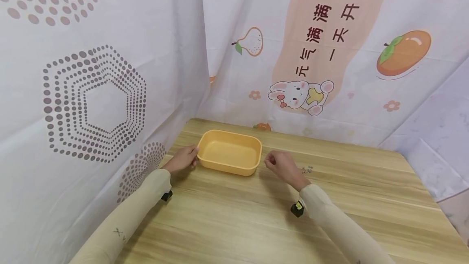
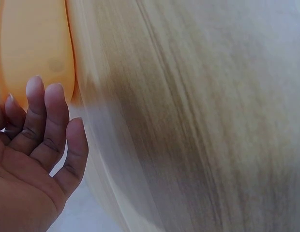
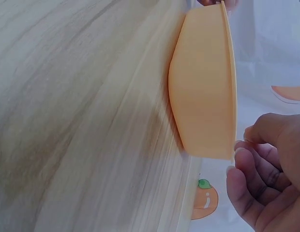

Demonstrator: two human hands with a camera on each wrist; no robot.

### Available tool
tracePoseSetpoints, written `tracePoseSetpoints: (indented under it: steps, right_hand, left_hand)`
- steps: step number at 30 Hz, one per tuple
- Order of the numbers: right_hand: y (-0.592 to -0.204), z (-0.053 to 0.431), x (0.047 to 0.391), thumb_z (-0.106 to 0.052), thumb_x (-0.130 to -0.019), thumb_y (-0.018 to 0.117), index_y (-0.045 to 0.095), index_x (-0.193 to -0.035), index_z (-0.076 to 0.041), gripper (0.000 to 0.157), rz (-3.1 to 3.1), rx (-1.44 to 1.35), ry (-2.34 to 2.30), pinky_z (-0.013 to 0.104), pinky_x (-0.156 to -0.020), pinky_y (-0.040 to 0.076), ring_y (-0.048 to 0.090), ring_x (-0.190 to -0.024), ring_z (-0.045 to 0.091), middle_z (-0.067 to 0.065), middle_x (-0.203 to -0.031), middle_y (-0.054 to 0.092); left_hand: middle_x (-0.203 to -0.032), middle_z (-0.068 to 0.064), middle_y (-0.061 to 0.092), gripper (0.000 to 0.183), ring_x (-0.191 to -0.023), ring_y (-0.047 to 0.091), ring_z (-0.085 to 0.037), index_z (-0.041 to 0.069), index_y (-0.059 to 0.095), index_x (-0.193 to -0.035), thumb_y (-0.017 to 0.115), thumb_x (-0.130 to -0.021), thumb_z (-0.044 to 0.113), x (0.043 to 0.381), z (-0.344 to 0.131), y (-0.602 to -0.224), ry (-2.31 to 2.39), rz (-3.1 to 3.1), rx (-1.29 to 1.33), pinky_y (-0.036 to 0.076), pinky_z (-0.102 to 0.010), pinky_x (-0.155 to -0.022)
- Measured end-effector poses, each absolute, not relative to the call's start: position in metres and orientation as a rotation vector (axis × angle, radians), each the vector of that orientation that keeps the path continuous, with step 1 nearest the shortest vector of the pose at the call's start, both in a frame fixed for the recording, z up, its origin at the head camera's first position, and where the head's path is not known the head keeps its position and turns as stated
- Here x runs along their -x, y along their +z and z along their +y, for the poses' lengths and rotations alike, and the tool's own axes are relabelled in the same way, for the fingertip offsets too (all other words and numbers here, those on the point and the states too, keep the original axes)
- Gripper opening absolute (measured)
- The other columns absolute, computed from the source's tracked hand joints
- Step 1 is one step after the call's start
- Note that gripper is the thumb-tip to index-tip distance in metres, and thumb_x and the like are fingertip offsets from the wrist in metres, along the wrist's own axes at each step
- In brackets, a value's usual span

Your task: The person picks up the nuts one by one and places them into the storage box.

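A shallow yellow plastic box (image 1: 229, 152) with rounded corners stands on the wooden table, its inside bare. My left hand (image 1: 183, 158) is at the box's left end, its fingers bent and seeming to pinch the rim. In the left wrist view that hand (image 2: 38, 145) shows bent fingers against the box wall (image 2: 36, 43); the thumb is mostly cut off. Just off the right end is my right hand (image 1: 283, 168), loosely curled and holding nothing. From the right wrist, its fingertips (image 3: 241, 153) appear close beside the rim, with the thumb near the index finger.
The wooden table (image 1: 234, 219) runs to a printed cloth (image 1: 234, 89) hanging behind. Another white cloth (image 1: 165, 52) with dotted patterns hangs close on the left. Small dark marks (image 1: 307, 170) show on the tabletop beyond my right wrist. Dark devices (image 1: 297, 209) sit at both wrists.
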State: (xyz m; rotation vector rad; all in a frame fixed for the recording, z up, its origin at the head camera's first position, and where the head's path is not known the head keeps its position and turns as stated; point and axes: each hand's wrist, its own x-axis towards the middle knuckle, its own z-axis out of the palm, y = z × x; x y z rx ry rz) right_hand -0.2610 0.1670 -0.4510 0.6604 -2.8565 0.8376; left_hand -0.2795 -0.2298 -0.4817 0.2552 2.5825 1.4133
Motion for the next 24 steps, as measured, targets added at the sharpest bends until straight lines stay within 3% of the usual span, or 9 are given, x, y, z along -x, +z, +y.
tracePoseSetpoints:
  steps: [24]
  right_hand:
    - [-0.451,0.145,0.259,-0.009,-0.096,0.07,0.072,-0.092,-0.008,0.005,-2.821,-0.73,0.885,0.024,-0.061,0.052,0.06,-0.068,0.006,-0.004,-0.078,0.067]
  left_hand:
    - [-0.079,-0.012,0.061,0.032,-0.066,0.059,-0.021,0.003,0.057,-0.099,0.038,-0.114,0.023,0.278,-0.229,-0.483,1.414,2.598,-0.255,0.055,-0.033,-0.064]
